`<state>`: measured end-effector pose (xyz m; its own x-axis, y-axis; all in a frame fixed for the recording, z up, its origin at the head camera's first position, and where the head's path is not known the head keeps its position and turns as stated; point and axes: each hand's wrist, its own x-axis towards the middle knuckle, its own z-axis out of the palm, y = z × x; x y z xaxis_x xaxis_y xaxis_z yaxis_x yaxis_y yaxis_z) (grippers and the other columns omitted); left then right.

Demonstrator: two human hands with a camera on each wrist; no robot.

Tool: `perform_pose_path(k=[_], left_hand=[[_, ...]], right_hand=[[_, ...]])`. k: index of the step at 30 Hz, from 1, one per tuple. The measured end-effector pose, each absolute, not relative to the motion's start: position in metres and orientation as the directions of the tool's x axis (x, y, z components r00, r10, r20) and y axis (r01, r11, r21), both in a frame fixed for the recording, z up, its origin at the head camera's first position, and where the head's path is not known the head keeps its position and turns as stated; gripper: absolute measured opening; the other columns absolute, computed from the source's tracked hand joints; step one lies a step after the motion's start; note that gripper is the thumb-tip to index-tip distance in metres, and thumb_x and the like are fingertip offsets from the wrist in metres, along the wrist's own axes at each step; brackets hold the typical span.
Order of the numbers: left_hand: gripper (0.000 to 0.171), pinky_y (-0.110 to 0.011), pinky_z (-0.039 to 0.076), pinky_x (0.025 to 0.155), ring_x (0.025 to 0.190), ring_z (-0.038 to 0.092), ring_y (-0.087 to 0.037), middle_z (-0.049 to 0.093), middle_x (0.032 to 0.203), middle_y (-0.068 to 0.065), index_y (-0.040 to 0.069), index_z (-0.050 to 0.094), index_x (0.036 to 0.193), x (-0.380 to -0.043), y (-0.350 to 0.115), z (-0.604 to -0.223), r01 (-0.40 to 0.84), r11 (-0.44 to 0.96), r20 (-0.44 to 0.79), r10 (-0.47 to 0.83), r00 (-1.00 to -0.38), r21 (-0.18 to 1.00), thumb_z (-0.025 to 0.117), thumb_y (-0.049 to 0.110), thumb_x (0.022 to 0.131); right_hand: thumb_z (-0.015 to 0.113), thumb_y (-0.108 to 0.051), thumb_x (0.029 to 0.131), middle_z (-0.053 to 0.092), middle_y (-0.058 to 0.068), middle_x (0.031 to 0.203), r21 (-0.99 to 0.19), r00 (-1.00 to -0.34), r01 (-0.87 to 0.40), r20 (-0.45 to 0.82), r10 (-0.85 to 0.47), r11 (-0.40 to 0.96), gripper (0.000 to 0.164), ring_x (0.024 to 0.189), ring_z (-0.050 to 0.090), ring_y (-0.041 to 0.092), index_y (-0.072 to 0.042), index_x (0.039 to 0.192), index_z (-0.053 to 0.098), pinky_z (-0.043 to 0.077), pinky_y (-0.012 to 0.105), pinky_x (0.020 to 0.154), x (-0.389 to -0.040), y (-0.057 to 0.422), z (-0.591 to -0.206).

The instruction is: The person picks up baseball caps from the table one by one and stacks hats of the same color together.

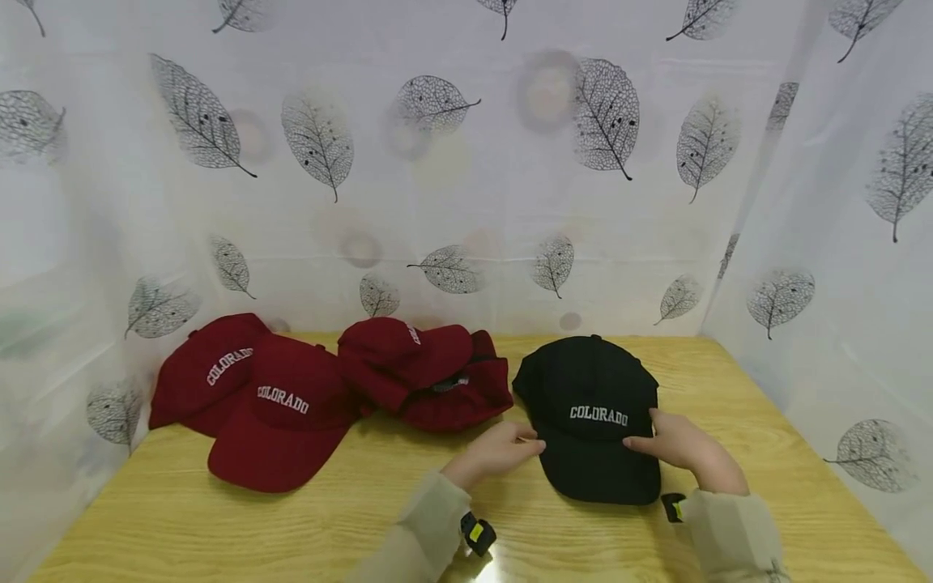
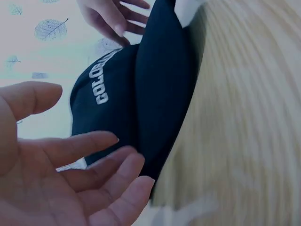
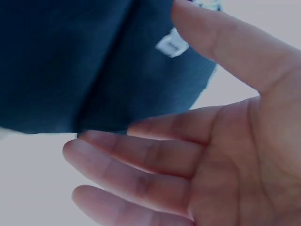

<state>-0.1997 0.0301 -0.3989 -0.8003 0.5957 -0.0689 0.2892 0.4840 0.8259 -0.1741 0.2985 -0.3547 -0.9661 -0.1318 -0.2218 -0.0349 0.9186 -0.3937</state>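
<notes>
Left hand (image 1: 499,449) and right hand (image 1: 688,445) both released, fingers extended. I see the black cap (image 1: 594,453) between them on the table (image 1: 568,542), brim toward the near side. Left fingertips at its left edge, contact unclear to me; right thumb over its front, fingertips at its right edge. Red caps (image 1: 284,433) farther left.

The head view is evenly bright, with glare on the tabletop (image 1: 583,538) at the lower edge. Both wrist views show a bluish cast; the right's background is washed out.
</notes>
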Motion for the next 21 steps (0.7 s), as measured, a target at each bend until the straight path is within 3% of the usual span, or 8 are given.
perform_pose_path(k=[4, 9, 12, 15, 17, 21], left_hand=[[0.032, -0.028, 0.042, 0.081, 0.092, 0.055, -0.017, 0.061, 0.102, -0.008, 0.0, 0.061, 0.106, -0.201, 0.013, -0.395, 0.385, 0.452, 0.031, 0.615, -0.788, 0.805, 0.054, 0.025, 0.088], [0.03, -0.03, 0.043, 0.08, 0.091, 0.055, -0.018, 0.06, 0.101, -0.006, 0.0, 0.059, 0.107, -0.205, -0.011, -0.393, 0.376, 0.443, 0.083, 0.552, -0.83, 0.814, 0.054, 0.022, 0.089], [0.025, -0.03, 0.044, 0.078, 0.089, 0.055, -0.018, 0.06, 0.098, -0.005, 0.001, 0.06, 0.104, -0.209, -0.024, -0.395, 0.382, 0.466, 0.119, 0.5, -0.858, 0.798, 0.056, 0.02, 0.088], [0.024, -0.031, 0.045, 0.076, 0.088, 0.056, -0.019, 0.06, 0.098, -0.007, 0.0, 0.06, 0.103, -0.213, -0.036, -0.397, 0.41, 0.501, 0.162, 0.466, -0.87, 0.762, 0.057, 0.018, 0.087], [0.023, -0.033, 0.044, 0.078, 0.091, 0.056, -0.021, 0.06, 0.099, -0.008, 0.001, 0.061, 0.103, -0.215, -0.044, -0.399, 0.436, 0.542, 0.189, 0.451, -0.872, 0.719, 0.058, 0.016, 0.086], [0.022, -0.037, 0.043, 0.082, 0.095, 0.055, -0.025, 0.06, 0.1, -0.009, 0.002, 0.062, 0.1, -0.218, -0.057, -0.4, 0.46, 0.657, 0.224, 0.415, -0.882, 0.597, 0.061, 0.015, 0.083]], right_hand=[[0.058, -0.039, 0.084, 0.041, 0.042, 0.117, -0.347, -0.97, -0.055, -0.205, -0.133, 0.936, 0.081, 0.108, 0.043, 0.05, 0.027, 0.12, 0.027, 0.038, 0.051, 0.087, -0.171, 0.287, -0.345], [0.06, -0.039, 0.083, 0.051, 0.036, 0.109, -0.342, -0.978, -0.086, -0.151, -0.145, 0.936, 0.078, 0.098, 0.053, 0.043, 0.024, 0.121, 0.032, 0.043, 0.047, 0.081, -0.166, 0.273, -0.338], [0.061, -0.038, 0.082, 0.059, 0.022, 0.09, -0.336, -0.98, -0.105, -0.126, -0.155, 0.936, 0.076, 0.085, 0.058, 0.033, 0.021, 0.121, 0.036, 0.046, 0.044, 0.074, -0.163, 0.265, -0.337], [0.062, -0.038, 0.082, 0.055, 0.006, 0.072, -0.33, -0.979, -0.136, -0.101, -0.178, 0.934, 0.071, 0.071, 0.056, 0.021, 0.018, 0.12, 0.04, 0.046, 0.039, 0.067, -0.162, 0.257, -0.336], [0.062, -0.038, 0.082, 0.052, 0.003, 0.068, -0.34, -0.977, -0.15, -0.094, -0.193, 0.928, 0.069, 0.067, 0.054, 0.017, 0.016, 0.119, 0.042, 0.046, 0.037, 0.064, -0.161, 0.251, -0.336], [0.063, -0.037, 0.08, 0.059, 0.007, 0.081, -0.37, -0.972, -0.182, -0.075, -0.225, 0.911, 0.063, 0.073, 0.057, 0.019, 0.011, 0.117, 0.047, 0.047, 0.037, 0.065, -0.161, 0.241, -0.337]])
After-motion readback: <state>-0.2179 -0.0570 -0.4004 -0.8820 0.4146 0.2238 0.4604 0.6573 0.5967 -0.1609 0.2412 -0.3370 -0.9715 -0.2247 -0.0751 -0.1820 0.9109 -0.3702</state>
